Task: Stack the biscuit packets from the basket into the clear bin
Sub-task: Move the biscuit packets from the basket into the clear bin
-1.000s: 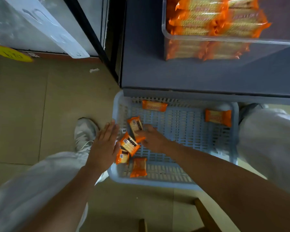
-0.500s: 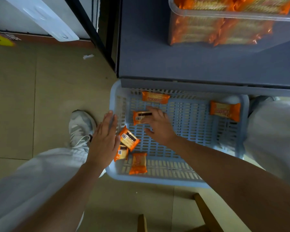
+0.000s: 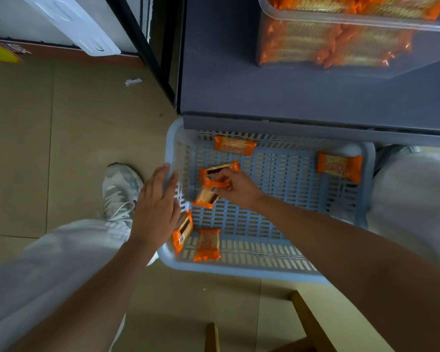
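Observation:
A pale blue slatted basket (image 3: 277, 265) sits on the floor, half under a grey shelf. My right hand (image 3: 235, 188) grips two orange biscuit packets (image 3: 214, 185) inside the basket's left part. My left hand (image 3: 158, 207) rests flat with straight fingers on the basket's left rim. Loose orange packets lie in the basket: one at the far wall (image 3: 234, 145), one at the far right (image 3: 339, 166), two at the near left corner (image 3: 208, 245). The clear bin (image 3: 341, 20) stands on the shelf at the top right, filled with stacked orange packets.
The grey shelf (image 3: 290, 92) overhangs the basket's far edge. A black frame post (image 3: 142, 47) stands left of it. My white shoe (image 3: 120, 189) and trouser legs flank the basket. A wooden stool leg (image 3: 308, 323) shows at the bottom. Tan floor tiles lie to the left.
My right hand has gathered a second packet against the first and lifted both slightly. My left hand stayed on the basket's rim. The view has tilted down a little.

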Available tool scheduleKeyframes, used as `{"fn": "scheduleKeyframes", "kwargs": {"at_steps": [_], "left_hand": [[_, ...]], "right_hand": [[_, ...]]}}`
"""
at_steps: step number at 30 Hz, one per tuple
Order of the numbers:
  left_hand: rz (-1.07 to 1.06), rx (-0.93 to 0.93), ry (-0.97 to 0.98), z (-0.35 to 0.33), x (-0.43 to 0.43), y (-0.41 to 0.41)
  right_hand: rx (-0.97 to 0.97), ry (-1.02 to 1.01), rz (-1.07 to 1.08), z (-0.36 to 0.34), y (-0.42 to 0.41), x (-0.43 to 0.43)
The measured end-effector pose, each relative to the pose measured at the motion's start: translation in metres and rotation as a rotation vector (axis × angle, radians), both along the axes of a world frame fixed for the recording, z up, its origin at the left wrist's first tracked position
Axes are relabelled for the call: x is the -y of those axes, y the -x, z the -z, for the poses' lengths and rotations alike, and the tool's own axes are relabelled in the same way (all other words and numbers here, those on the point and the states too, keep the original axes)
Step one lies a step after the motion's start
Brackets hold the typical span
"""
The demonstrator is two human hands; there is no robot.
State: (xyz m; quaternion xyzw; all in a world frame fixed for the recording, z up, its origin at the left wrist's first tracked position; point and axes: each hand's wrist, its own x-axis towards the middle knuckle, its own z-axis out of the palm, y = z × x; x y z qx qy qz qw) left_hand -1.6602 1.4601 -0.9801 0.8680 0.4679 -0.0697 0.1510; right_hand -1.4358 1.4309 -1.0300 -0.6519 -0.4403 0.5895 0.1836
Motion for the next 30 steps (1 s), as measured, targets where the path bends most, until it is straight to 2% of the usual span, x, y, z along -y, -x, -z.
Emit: {"fn": "scheduleKeyframes", "kwargs": {"at_steps": [3,6,8,11,13,18,22,27,30], "left_hand": [[-0.047,0.002,-0.049,-0.006,-0.002,-0.010],[-0.039,0.059,-0.047,-0.014,-0.006,-0.022],[-0.181,0.163,0.180,-0.024,-0.005,-0.034],[-0.715,0.377,0.689,-0.039,-0.004,-0.057],[-0.940,0.517,0.897,-0.047,-0.005,-0.069],[-1.004,0.690,0.869,-0.068,-0.006,-0.070],[-0.952,0.720,0.872,-0.080,-0.008,-0.068],[-0.880,0.716,0.897,-0.085,-0.005,-0.069],[-0.868,0.721,0.808,-0.079,-0.005,-0.064]], "right_hand": [[-0.160,0.128,0.173,-0.012,-0.022,0.004],[-0.282,0.154,0.238,-0.032,-0.033,0.004],[-0.351,0.131,0.233,-0.045,-0.037,0.004],[-0.359,0.055,0.183,-0.066,-0.042,0.004],[-0.346,0.008,0.140,-0.078,-0.047,0.004],[-0.353,0.062,0.073,-0.102,-0.060,0.007],[-0.336,0.144,-0.008,-0.114,-0.059,0.007],[-0.281,0.122,0.050,-0.115,-0.050,0.004],[-0.259,0.116,0.046,-0.106,-0.042,-0.001]]}}
